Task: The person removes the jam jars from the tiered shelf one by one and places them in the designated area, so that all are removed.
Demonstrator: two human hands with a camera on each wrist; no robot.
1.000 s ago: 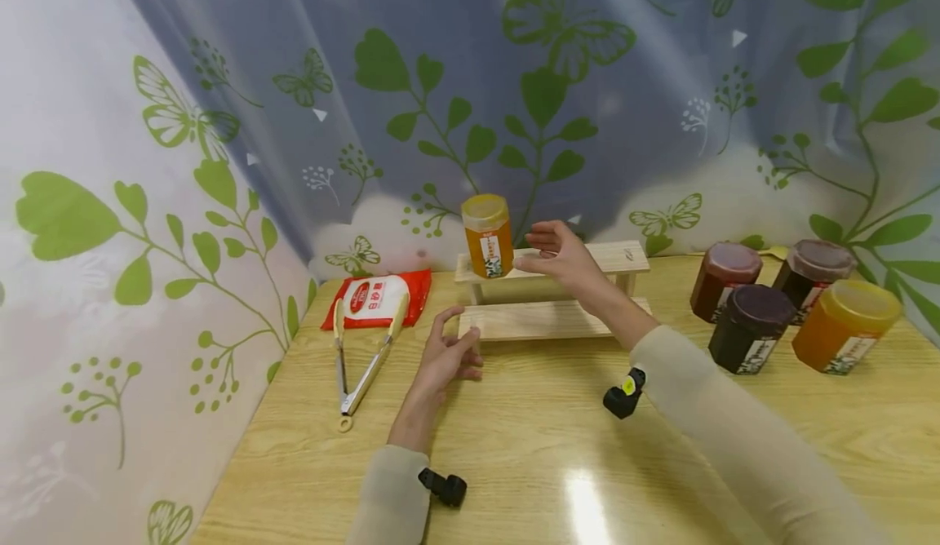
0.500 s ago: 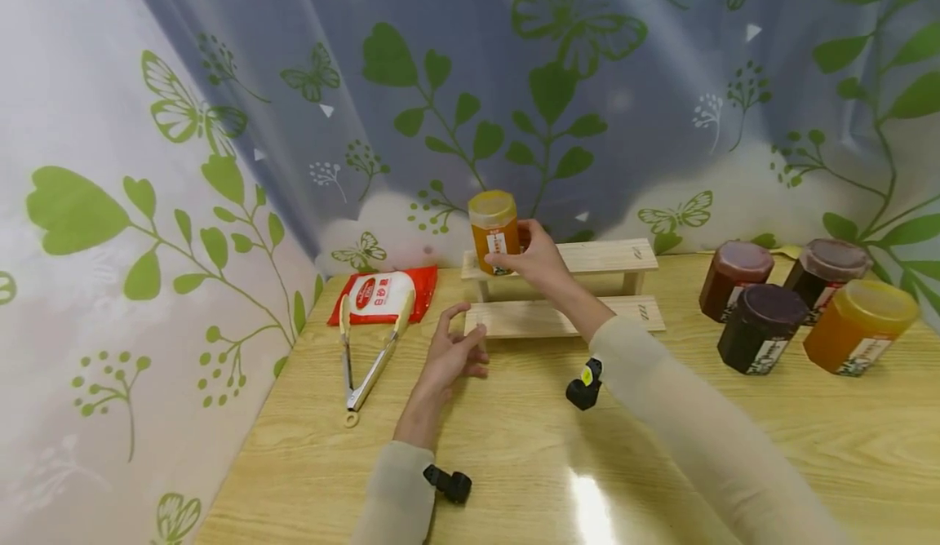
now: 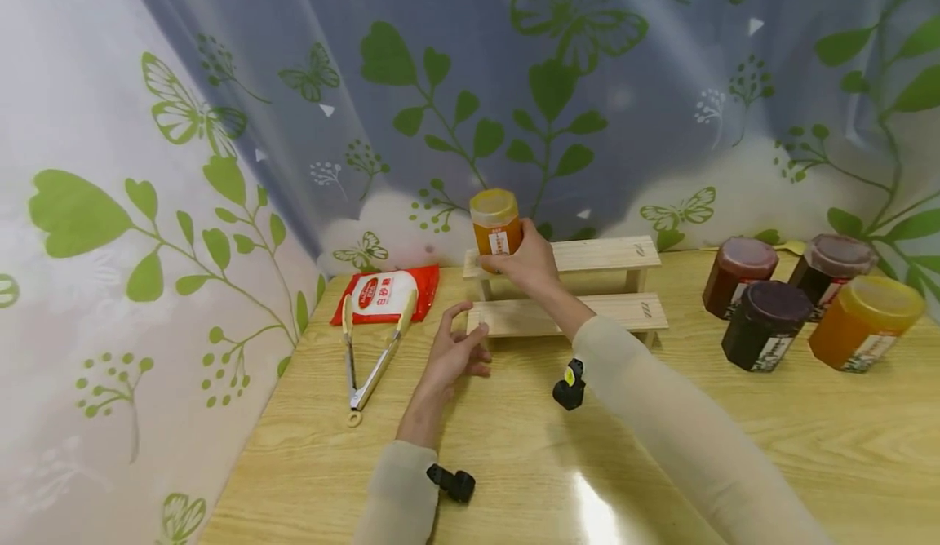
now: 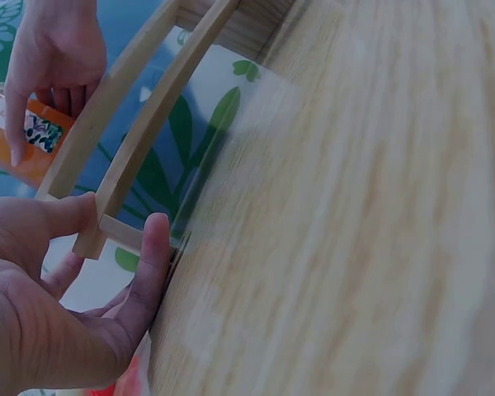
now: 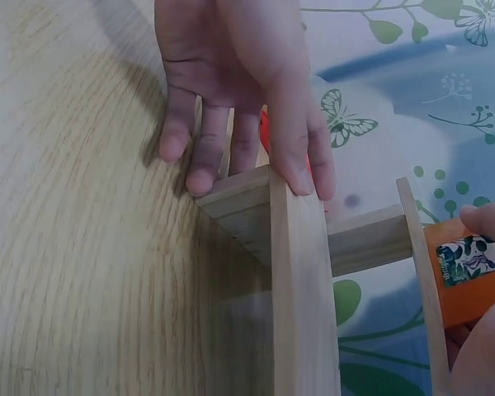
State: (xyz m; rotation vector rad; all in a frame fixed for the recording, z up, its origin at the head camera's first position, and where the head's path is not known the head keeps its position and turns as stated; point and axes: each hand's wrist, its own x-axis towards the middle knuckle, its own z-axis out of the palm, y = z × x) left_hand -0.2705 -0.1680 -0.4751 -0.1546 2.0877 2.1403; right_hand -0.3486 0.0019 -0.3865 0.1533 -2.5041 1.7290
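Note:
My right hand (image 3: 530, 263) grips an orange jar with a yellow lid (image 3: 494, 217), which stands upright at the left end of the upper board of a two-step wooden display rack (image 3: 565, 316). In the right wrist view the thumb lies against the jar (image 5: 470, 272) beside its label, and the other fingers are mostly hidden behind it. My left hand (image 3: 451, 357) holds the left end of the rack's lower board. The left wrist view shows the left hand's thumb and fingers (image 4: 153, 264) on either side of the board end (image 4: 91, 239).
Metal tongs with cream tips (image 3: 367, 374) lie on the table at left, tips over a red-and-white bag (image 3: 382, 294). On the right stand a red jar (image 3: 738, 276), two dark jars (image 3: 764, 325) and another orange jar (image 3: 866, 325). A patterned curtain (image 3: 441, 121) hangs close behind the rack.
My right hand, spread just right of the jar a second ago, has moved left and closed round it. The left hand stays at the rack's end. The head view has shifted slightly.

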